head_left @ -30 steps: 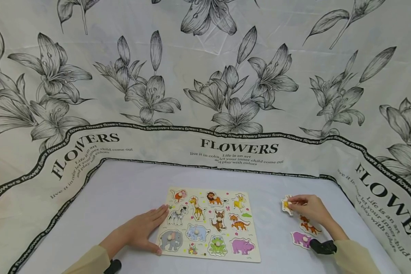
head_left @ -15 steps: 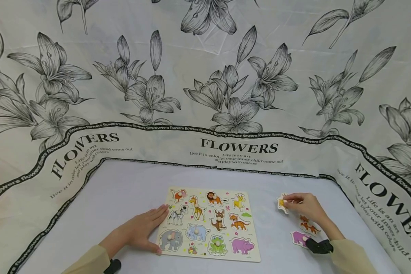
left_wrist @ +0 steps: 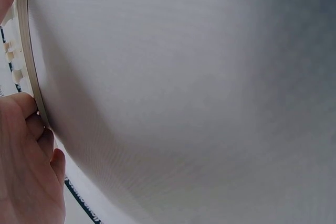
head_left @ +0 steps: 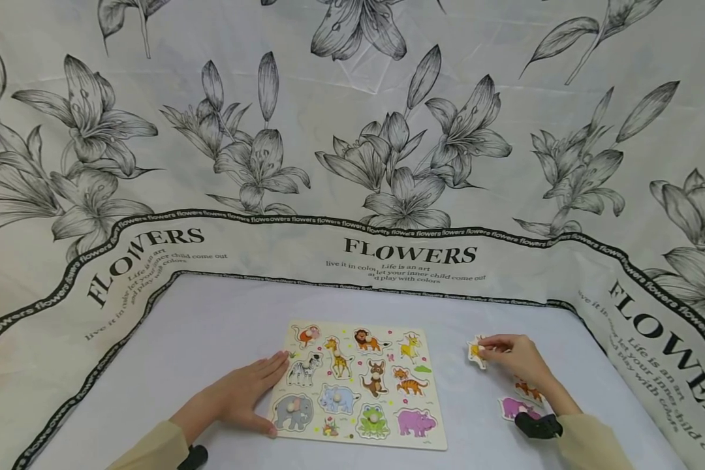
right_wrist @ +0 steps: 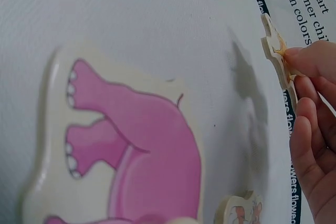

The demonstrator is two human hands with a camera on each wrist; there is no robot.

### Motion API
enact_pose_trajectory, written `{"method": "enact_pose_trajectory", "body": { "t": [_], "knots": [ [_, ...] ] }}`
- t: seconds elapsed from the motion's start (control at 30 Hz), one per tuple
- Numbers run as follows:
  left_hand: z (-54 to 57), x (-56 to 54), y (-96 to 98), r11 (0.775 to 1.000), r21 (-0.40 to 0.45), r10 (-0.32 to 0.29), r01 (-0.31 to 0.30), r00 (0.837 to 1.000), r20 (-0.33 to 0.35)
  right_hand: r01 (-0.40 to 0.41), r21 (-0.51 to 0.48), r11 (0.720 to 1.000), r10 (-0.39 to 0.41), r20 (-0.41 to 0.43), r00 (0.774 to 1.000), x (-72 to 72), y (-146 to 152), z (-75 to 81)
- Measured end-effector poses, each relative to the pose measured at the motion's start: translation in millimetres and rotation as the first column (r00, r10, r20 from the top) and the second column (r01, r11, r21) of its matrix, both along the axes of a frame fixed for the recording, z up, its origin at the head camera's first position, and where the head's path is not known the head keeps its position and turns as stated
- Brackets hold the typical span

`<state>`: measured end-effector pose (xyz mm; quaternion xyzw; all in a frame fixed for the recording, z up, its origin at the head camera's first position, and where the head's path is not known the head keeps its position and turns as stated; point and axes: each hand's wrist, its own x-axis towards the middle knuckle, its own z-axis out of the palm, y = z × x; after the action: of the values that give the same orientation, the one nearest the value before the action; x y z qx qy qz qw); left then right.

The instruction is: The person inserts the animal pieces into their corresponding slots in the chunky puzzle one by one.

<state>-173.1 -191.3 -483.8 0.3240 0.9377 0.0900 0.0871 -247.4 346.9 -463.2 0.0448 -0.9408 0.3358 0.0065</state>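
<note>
My right hand [head_left: 517,359] pinches a small puzzle piece [head_left: 476,352] with a yellow horned animal on it. In the right wrist view the piece [right_wrist: 278,53] stands on edge between thumb and fingers, its shadow falling on the white cloth. The animal puzzle board [head_left: 440,398] lies to its left, printed with a lion, a giraffe, a frog and several others. My left hand [head_left: 247,395] touches the board's left edge, fingers stretched along it and thumb near the lower corner. From the left wrist, the hand [left_wrist: 31,166] shows against the board's thin side [left_wrist: 29,51].
A purple hippo piece [head_left: 510,408] and an orange tiger piece [head_left: 527,390] lie on the cloth beneath the right forearm. A black wrist camera [head_left: 537,425] partly covers the hippo. Behind the table hangs a flower-printed cloth [head_left: 411,261].
My right hand has moved left toward the board with the yellow animal puzzle piece, and its forearm now overlaps the tiger piece more. The left hand and the board have stayed put.
</note>
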Motion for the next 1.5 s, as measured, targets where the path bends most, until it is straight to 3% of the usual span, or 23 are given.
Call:
{"method": "enact_pose_trajectory", "body": {
  "t": [0.2,0.6,1.5],
  "knots": [
    [1.9,1.7,-1.3,1.0,0.0,-0.015,0.015,1.0,-0.025,-0.01,-0.001,1.0,0.01,-0.007,1.0,-2.1,-5.8,-1.1],
    [0.7,2.7,-0.7,1.0,-0.002,0.009,-0.009,1.0,0.001,-0.013,-0.002,1.0,0.013,-0.015,1.0,-5.0,-19.8,-2.2],
    [4.6,3.6,1.4,1.0,-0.015,-0.012,0.012,1.0,-0.027,-0.062,-0.052,0.997,0.061,-0.009,0.998,-11.6,-52.3,-2.1]
  ]
}}
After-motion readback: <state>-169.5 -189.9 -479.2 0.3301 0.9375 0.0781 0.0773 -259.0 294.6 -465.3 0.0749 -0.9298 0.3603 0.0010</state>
